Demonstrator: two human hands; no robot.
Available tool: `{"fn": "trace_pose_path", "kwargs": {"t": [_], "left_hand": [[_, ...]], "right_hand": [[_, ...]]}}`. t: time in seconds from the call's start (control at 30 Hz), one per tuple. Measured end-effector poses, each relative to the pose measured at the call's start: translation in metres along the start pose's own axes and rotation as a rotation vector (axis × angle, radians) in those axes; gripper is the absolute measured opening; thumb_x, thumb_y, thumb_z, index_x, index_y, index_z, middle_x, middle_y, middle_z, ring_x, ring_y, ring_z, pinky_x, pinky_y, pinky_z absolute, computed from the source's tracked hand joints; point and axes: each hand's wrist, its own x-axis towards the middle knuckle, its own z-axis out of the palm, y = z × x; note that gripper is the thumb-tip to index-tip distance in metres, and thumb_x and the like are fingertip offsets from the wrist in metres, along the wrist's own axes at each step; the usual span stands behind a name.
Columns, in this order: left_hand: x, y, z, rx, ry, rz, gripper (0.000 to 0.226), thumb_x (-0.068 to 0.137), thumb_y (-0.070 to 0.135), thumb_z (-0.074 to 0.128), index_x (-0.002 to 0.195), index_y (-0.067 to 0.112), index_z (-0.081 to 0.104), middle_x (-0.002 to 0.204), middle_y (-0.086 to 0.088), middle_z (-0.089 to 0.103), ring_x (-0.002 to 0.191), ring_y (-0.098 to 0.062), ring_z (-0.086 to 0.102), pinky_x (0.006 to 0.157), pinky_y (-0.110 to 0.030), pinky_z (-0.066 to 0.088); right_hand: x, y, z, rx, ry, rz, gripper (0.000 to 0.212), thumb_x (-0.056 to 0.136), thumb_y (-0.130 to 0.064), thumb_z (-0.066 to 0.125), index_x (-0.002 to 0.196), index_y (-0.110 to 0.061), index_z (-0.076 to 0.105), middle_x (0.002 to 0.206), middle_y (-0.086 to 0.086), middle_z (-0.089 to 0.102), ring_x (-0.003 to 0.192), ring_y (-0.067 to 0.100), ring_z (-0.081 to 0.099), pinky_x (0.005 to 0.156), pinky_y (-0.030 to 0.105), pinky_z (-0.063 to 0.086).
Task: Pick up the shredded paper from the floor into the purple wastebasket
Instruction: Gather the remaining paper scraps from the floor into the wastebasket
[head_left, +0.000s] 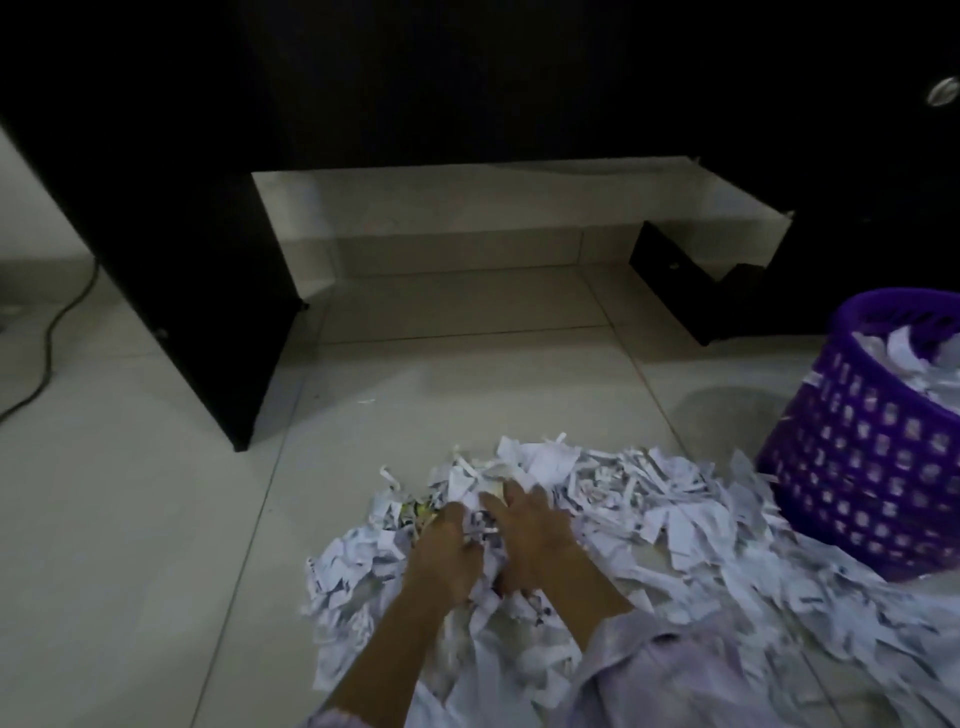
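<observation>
dim, bluish | soft blur (worst at right) | wide-angle edge bending

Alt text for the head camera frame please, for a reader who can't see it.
Both hands, left hand and right hand, dig side by side into a heap of shredded paper spread on the pale tiled floor. A purple wastebasket, already holding paper, stands at the right. A dark desk stands behind.
</observation>
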Motion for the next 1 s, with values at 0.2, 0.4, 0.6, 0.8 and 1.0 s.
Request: {"fn": "trace_pose_path", "kwargs": {"t": [0.2,0.4,0.6,0.8,1.0], "left_hand": [[-0.001,0.005,-0.004,-0.299,0.146,-0.096,0.033,0.09,0.001,0.052,0.121,0.007,0.041,0.103,-0.009,0.06,0.088,-0.021,0.057,0.07,-0.019,0.038],[0.001,0.021,0.005,-0.361,0.07,-0.064,0.043,0.092,-0.002,0.048,0.135,0.006,0.046,0.125,-0.012,0.059,0.108,-0.027,0.059,0.084,-0.024,0.045],[-0.009,0.073,0.012,-0.826,-0.111,-0.171,0.036,0.099,0.03,0.047,0.132,0.017,0.052,0.131,-0.003,0.056,0.111,-0.019,0.057,0.083,-0.025,0.046],[-0.008,0.109,0.016,-1.208,-0.29,-0.304,0.06,0.078,0.045,0.072,0.128,0.019,0.05,0.105,-0.005,0.068,0.087,-0.021,0.067,0.065,-0.03,0.051],[-0.003,0.102,0.035,-1.333,-0.158,-0.44,0.09,0.06,0.028,0.079,0.139,0.004,0.042,0.124,-0.025,0.058,0.094,-0.038,0.066,0.062,-0.035,0.055]], "right_hand": [[-0.005,0.02,0.006,-0.025,0.207,-0.05,0.057,0.086,-0.007,0.062,0.138,-0.022,0.043,0.134,0.011,0.048,0.12,0.036,0.047,0.096,0.04,0.044],[-0.022,0.054,-0.008,0.355,0.333,-0.01,0.042,0.084,-0.007,0.06,0.123,-0.024,0.064,0.118,0.012,0.061,0.111,0.029,0.059,0.092,0.028,0.047],[-0.05,0.072,-0.029,0.91,0.671,0.06,0.029,0.078,0.008,0.062,0.102,-0.002,0.072,0.101,0.01,0.071,0.094,0.022,0.063,0.08,0.023,0.045],[-0.068,0.073,-0.026,1.334,0.547,0.011,0.029,0.086,0.004,0.056,0.098,-0.021,0.066,0.098,0.002,0.07,0.093,0.017,0.065,0.083,0.029,0.05],[-0.091,0.084,-0.021,1.361,0.242,0.06,0.042,0.082,-0.013,0.07,0.121,-0.019,0.053,0.118,-0.002,0.058,0.111,0.014,0.056,0.082,0.018,0.046]]}}
